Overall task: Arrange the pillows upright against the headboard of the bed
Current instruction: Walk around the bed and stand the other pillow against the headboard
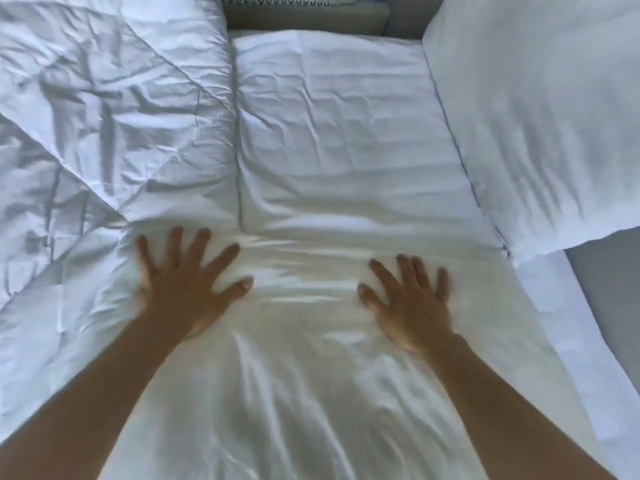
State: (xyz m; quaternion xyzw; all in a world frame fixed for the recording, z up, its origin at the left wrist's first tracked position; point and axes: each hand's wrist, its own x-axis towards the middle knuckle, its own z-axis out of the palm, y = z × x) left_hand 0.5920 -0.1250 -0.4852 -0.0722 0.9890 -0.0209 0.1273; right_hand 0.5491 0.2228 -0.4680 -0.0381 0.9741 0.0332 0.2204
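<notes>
Duvet (pixel 104 98): white quilted cloth, matt, heavily crumpled.
Pillow (pixel 536 116): white cloth, smooth, a few soft creases.
Sheet (pixel 311 393): white cloth, slight sheen, rippled.
Headboard (pixel 304 20): grey upholstery cloth, matt.

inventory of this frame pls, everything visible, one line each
duvet: 1, white, crumpled, left side of the bed
pillow: 1, white, plump, right side
sheet: 1, white, wrinkled, centre; may cover a flat pillow at the far end, cannot tell
padded band: 1, grey, top edge beyond the bed
stitched trim: 1, white with dark zigzag, very top
surface: 1, grey, right of the bed
left hand: 1, fingers spread, flat on the sheet by the duvet's edge
right hand: 1, fingers spread, flat on the sheet
</notes>
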